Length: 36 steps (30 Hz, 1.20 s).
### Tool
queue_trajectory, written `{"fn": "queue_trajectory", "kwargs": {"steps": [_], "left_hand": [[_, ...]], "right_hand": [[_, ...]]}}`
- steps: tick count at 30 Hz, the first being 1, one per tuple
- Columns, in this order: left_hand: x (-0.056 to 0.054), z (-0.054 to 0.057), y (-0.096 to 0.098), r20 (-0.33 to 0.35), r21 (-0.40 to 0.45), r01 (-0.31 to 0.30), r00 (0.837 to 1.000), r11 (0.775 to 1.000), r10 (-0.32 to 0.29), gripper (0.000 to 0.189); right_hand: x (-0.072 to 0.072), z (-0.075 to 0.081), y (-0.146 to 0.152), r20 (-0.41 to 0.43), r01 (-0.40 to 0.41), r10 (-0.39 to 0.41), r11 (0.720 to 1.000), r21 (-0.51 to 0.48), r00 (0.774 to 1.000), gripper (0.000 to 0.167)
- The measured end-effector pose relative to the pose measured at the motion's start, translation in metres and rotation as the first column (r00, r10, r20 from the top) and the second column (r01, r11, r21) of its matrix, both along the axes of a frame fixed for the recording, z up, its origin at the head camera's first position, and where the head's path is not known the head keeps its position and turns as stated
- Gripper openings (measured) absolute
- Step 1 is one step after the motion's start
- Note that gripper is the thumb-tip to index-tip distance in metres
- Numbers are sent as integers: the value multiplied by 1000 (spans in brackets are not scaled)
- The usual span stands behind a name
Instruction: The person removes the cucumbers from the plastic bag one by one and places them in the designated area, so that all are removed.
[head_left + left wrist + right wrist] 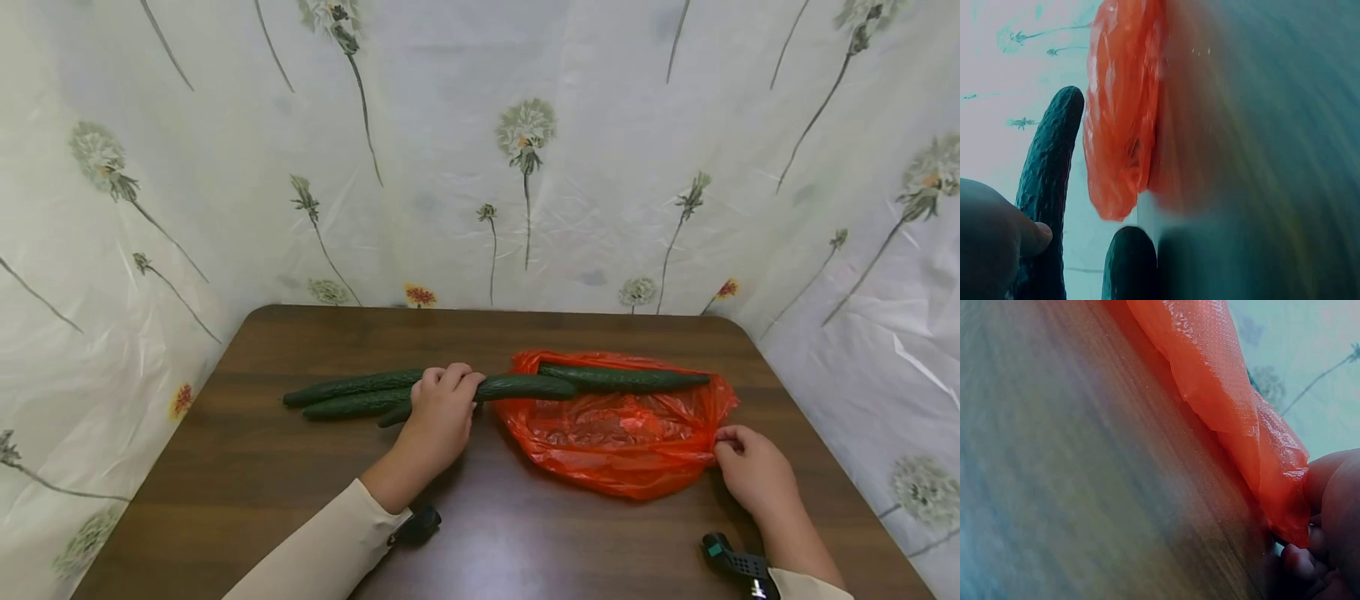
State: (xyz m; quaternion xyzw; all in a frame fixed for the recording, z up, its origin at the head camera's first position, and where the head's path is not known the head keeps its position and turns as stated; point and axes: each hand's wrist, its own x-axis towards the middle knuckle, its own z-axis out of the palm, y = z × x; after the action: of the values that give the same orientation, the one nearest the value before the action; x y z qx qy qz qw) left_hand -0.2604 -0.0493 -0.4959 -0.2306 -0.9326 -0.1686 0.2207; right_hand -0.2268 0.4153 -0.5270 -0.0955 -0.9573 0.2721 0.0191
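My left hand [441, 412] grips a long dark green cucumber [525, 387] from above, and its far end reaches over the left rim of a red plastic bag [626, 475]. In the left wrist view the thumb lies along the side of this bumpy cucumber [1050, 156]. Other cucumbers [352, 387] lie side by side on the table to the left, partly hidden by the hand. One more cucumber [630, 379] rests in the bag along its back side. At the bag's right end, my right hand [757, 468] pinches the thin plastic between thumb and fingers.
The brown wooden table [262, 500] has rounded back corners. Behind it and at both sides hangs a pale sheet [442, 150] with dandelion prints. Black wrist devices [738, 562] sit at both wrists, close over the table.
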Motion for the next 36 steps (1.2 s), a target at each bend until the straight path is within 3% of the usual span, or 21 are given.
{"fn": "queue_trajectory", "kwargs": {"steps": [7,20,28,36], "left_hand": [[5,-2,-18,-39,23,-32,999,999,33,37],[14,-11,-53,-39,35,-100,994,994,102,39],[11,-13,-72,61,31,-120,991,992,118,39],[10,-11,-80,210,78,-111,973,991,93,38]], "right_hand": [[-2,2,-1,4,1,-1,1000,15,1000,39],[-3,-2,2,-13,-10,10,1000,27,1000,38],[-2,-1,4,6,-21,21,1000,20,1000,39],[-3,2,3,48,-17,17,1000,3,999,42]]}}
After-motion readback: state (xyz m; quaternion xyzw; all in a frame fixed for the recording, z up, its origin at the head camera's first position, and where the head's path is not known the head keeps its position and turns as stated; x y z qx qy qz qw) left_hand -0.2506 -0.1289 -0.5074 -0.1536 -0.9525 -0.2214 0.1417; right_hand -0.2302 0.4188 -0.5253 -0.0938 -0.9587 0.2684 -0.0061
